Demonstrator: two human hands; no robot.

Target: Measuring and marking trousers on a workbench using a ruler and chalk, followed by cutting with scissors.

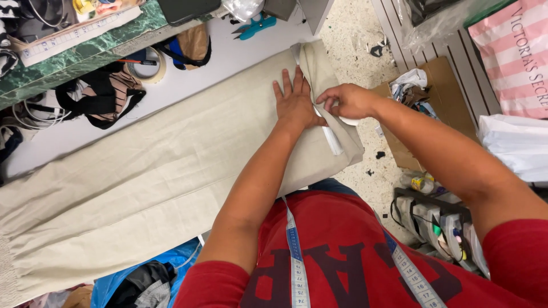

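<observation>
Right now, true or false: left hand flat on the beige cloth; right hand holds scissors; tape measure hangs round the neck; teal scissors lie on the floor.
1. Left hand lies flat on the beige cloth: true.
2. Right hand holds scissors: false, its fingers pinch the cloth's folded edge.
3. A tape measure hangs round the neck: true.
4. Teal scissors lie on the floor: false, they lie on the white table.

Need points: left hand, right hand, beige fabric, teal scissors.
left hand (295, 102), head view, back of the hand, flat on the fabric.
right hand (347, 101), head view, knuckles, pinching the folded edge.
beige fabric (165, 165), head view, flat middle.
teal scissors (255, 26), head view, handles.
</observation>
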